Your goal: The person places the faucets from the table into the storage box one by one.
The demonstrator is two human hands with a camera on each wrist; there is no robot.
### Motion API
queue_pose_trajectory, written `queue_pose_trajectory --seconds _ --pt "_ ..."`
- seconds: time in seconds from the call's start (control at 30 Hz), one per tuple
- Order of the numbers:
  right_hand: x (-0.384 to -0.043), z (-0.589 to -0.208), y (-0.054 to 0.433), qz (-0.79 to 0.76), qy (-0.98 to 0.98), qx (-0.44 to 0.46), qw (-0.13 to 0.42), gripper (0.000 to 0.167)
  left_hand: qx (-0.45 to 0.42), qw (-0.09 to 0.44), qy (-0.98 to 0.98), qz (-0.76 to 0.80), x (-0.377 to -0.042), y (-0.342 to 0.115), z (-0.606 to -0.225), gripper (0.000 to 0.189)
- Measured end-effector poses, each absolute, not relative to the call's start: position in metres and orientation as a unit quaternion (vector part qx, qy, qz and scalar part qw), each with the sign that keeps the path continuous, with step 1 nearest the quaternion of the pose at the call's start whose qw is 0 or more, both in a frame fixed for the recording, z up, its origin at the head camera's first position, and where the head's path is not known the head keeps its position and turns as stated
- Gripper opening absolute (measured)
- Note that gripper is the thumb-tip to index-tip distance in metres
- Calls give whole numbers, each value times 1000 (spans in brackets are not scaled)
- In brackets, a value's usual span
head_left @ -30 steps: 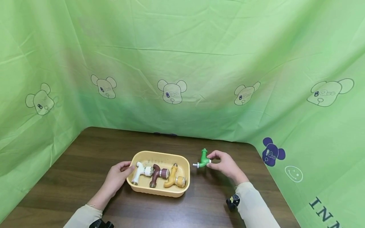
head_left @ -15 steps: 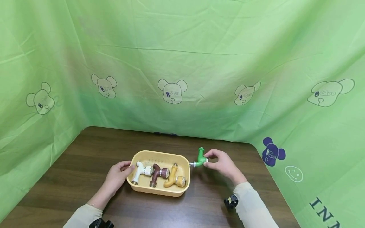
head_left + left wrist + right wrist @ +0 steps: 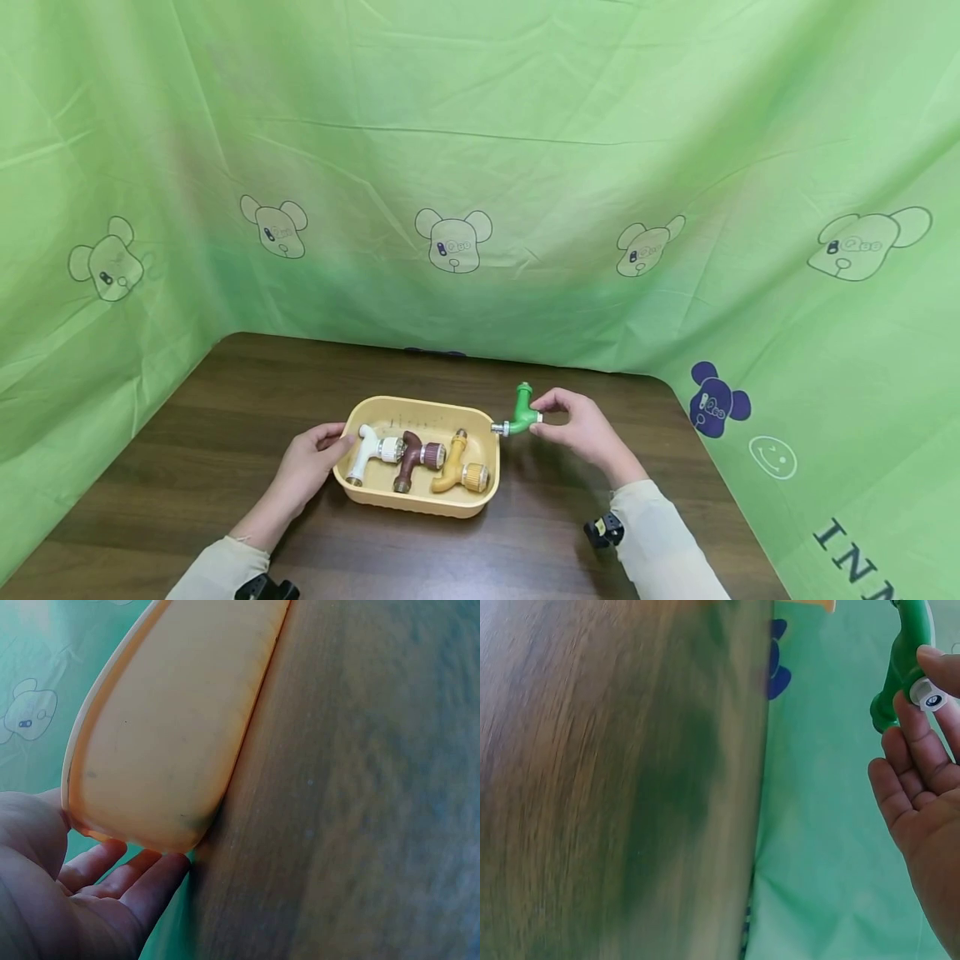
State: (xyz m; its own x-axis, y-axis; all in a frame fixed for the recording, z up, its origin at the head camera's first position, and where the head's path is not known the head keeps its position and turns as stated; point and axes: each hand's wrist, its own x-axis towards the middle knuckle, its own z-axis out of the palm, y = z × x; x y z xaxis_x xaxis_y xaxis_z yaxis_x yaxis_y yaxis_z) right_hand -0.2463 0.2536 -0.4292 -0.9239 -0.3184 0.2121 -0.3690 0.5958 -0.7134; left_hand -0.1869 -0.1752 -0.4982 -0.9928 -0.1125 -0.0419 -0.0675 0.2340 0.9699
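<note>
A yellow plastic tray (image 3: pixel 415 502) stands on the table, with a white tap (image 3: pixel 365 455), a maroon tap (image 3: pixel 408 461) and a yellow tap (image 3: pixel 452 468) lying side by side in it. My left hand (image 3: pixel 302 469) holds the tray's left end, thumb over the rim. In the left wrist view, its fingers (image 3: pixel 150 889) lie against the tray's outer wall (image 3: pixel 165 735). My right hand (image 3: pixel 588 429) pinches a green tap (image 3: pixel 521 417) by its white-ended side, above the table. The tap's metal tip is over the tray's right rim; whether they touch, I cannot tell.
The brown wooden table (image 3: pixel 285 383) extends around the tray. Green cloth (image 3: pixel 450 167) printed with bear heads hangs behind the table and at both sides. Small black devices (image 3: pixel 606 530) sit at both wrists.
My right hand has moved left with the green tap, bringing its metal tip from beside the tray to above the right rim. Left hand and tray have stayed in place.
</note>
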Motion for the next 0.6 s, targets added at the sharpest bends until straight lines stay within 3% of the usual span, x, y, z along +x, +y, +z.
queue_pose_trajectory --seconds 0.6 --pt "-239 -422 239 409 -889 202 35 28 51 21 -784 -618 -188 -175 -499 39"
